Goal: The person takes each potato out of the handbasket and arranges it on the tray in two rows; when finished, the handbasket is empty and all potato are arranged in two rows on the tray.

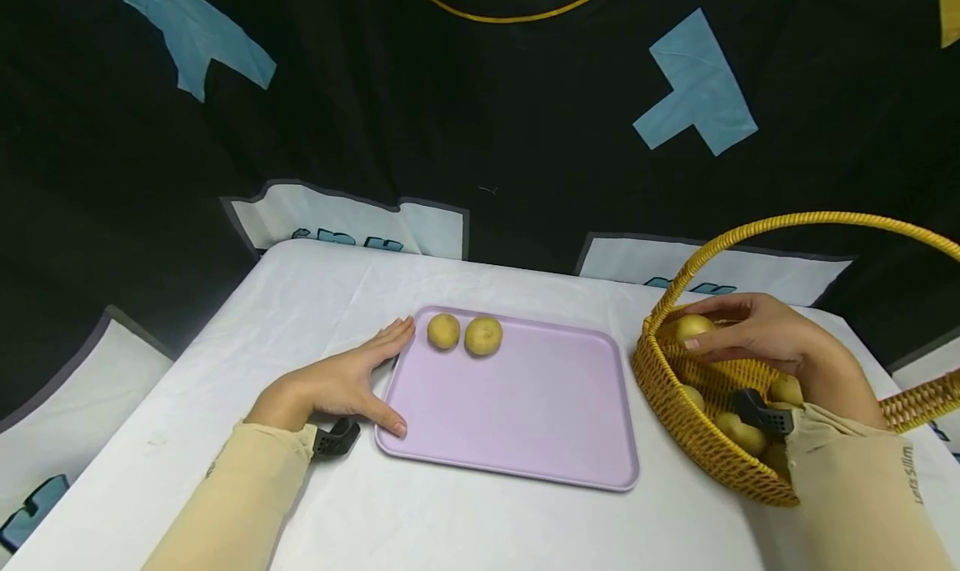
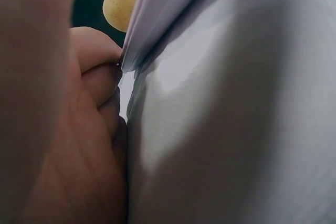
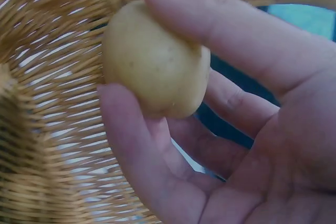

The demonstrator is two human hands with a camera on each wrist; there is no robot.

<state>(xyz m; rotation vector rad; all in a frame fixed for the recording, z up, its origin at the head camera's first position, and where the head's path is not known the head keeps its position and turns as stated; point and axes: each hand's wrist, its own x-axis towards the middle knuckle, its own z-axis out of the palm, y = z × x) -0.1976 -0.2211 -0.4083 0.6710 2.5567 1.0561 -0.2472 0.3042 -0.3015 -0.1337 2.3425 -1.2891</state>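
Observation:
My right hand (image 1: 776, 338) pinches a potato (image 3: 155, 61) between thumb and fingers, inside the wicker basket (image 1: 686, 429) near its left wall. More potatoes lie lower in the basket, one of them (image 1: 738, 433) beside the wrist strap, some partly hidden by the arm. At the left, my left hand (image 1: 337, 383) rests against the short side of a lilac tray (image 1: 517, 404), its fingers extended along the edge and the thumb on the near corner. Two potatoes, a smaller one (image 1: 443, 331) and a larger one (image 1: 483, 336), sit side by side at the tray's far left.
A white cloth (image 1: 420, 513) covers the table. The basket's tall handle (image 1: 810, 218) arches above my right hand. Behind the table hangs a black sheet (image 1: 487, 121) with blue patches.

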